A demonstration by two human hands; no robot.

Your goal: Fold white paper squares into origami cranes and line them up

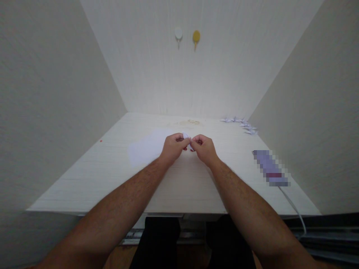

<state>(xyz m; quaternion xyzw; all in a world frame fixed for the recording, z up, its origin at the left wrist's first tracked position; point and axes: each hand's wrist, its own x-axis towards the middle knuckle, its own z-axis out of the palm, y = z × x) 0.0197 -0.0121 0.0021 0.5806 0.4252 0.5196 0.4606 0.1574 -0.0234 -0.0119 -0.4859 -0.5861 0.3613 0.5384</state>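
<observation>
A small folded piece of white paper (186,135) is pinched between my two hands, a little above the middle of the table. My left hand (174,146) has its fingers curled and thumb pressed on the paper's left side. From the right, my right hand (205,148) grips the same paper between thumb and fingers. The fingertips nearly meet and hide much of its folds. Small red spots show just under the fingers; what they are I cannot make out. White paper sheets (146,146) lie flat on the table beside my left hand.
Several folded paper cranes (246,126) stand along the back right of the white table (185,186). A blurred-out flat device (267,166) with a white cable (293,205) lies at the right. A tiny red bit (101,141) is at the left. Two hooks (196,36) hang on the back wall.
</observation>
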